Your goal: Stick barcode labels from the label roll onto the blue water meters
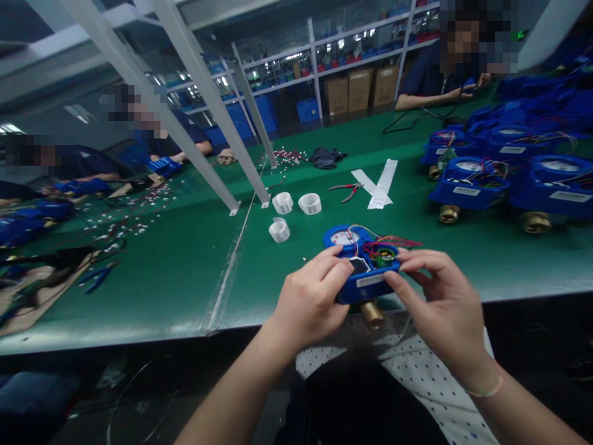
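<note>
One head-worn camera looks forward and down, close over the green workbench (185,266) edge.

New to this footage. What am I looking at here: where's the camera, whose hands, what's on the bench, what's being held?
There is one view, from a camera worn on a person's head, looking forward and down at their own bare hands; no robot is involved. The left hand and the right hand together hold a blue water meter at the near edge of a green bench. The meter is open on top, with coloured wires showing and a brass fitting underneath. On the bench lie three rolls of white tape, pliers, white paper strips and, at right, a row of similar blue meters. Other people sit at work further along.
</note>
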Action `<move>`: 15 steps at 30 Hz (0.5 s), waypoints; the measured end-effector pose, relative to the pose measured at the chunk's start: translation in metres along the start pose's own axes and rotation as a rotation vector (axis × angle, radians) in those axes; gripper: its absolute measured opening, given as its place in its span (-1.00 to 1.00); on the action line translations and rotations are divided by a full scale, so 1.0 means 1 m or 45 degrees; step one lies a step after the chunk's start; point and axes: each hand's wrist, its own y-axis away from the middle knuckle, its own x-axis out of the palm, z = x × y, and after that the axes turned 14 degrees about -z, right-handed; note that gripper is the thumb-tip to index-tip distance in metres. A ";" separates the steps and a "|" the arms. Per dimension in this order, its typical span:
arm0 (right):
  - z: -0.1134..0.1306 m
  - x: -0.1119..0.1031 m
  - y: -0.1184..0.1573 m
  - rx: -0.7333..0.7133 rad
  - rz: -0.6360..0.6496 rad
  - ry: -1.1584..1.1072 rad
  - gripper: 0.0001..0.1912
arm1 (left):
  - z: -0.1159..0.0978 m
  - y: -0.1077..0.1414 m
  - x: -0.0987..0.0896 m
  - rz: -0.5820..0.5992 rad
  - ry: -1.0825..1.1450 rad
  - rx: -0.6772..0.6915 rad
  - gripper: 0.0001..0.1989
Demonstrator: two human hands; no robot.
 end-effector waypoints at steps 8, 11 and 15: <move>-0.020 -0.049 0.027 -0.203 0.060 0.456 -0.07 | 0.018 0.057 0.015 -0.174 0.124 0.170 -0.41; -0.026 -0.045 0.020 0.103 0.463 0.324 0.15 | 0.027 0.056 0.014 -0.174 0.220 0.178 -0.38; -0.022 -0.037 0.020 0.284 0.721 0.255 0.07 | 0.032 0.056 0.016 -0.211 0.269 0.133 -0.40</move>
